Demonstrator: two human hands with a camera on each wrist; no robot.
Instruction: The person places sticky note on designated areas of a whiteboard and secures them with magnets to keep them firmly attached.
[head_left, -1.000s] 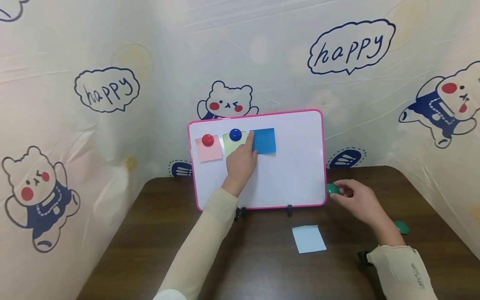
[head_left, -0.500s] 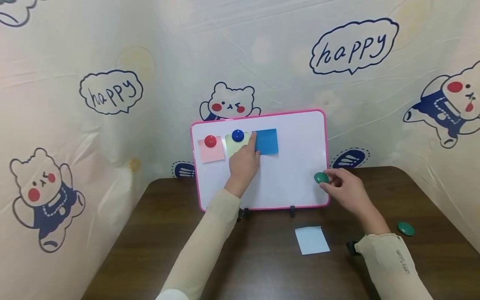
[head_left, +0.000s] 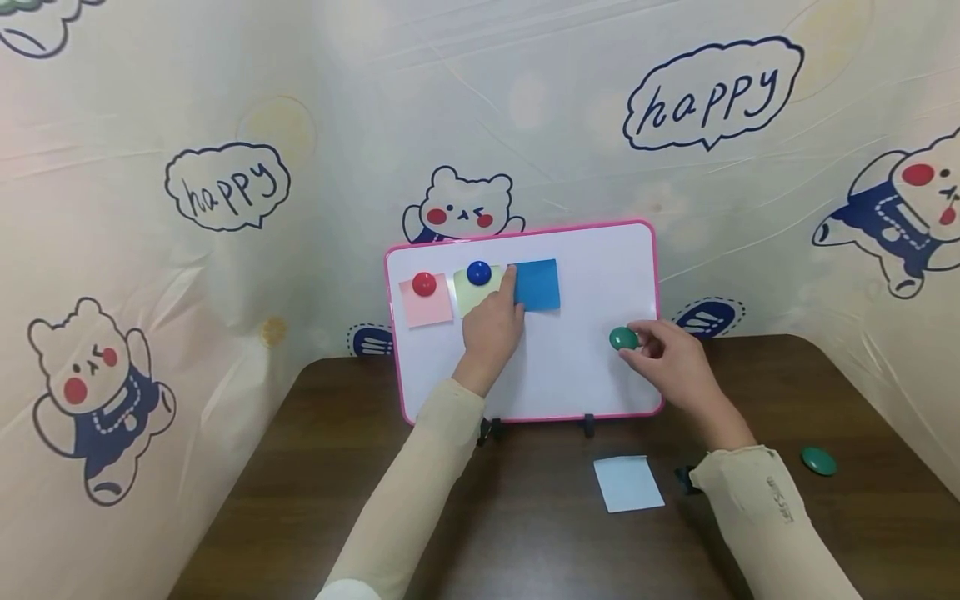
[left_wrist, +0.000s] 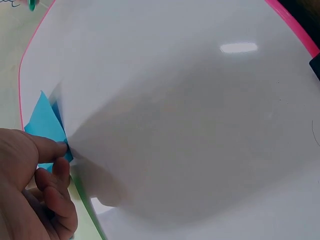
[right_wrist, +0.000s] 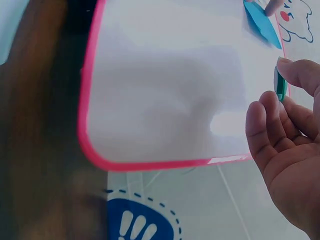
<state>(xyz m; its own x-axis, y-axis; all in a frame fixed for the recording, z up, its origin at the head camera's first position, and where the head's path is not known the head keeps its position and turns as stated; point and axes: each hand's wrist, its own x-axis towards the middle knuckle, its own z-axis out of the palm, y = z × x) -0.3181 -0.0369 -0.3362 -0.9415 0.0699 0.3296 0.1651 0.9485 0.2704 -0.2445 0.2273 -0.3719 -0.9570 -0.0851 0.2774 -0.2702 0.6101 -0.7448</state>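
My left hand (head_left: 491, 329) reaches up to the whiteboard (head_left: 592, 358), its straight index finger pressing the upper left of a blue sticky note (head_left: 537, 285). In the left wrist view the blue note (left_wrist: 46, 117) tilts partly off the board, the left hand (left_wrist: 30, 185) against it with other fingers curled. My right hand (head_left: 671, 362) pinches a round green magnet (head_left: 623, 338) between thumb and fingers, in front of the board's right part. Seen edge-on in the right wrist view, the magnet (right_wrist: 281, 84) appears apart from the board.
A red magnet (head_left: 424, 284) sits on a pink note (head_left: 427, 310); a blue magnet (head_left: 479, 272) sits on a partly covered pale green note (head_left: 467, 296). On the brown table (head_left: 300, 500) lie a light blue note (head_left: 628, 485) and another green magnet (head_left: 818, 461).
My right hand has carried the green magnet left and upward, from beside the board's right edge to in front of its surface. The left hand keeps its place on the blue note.
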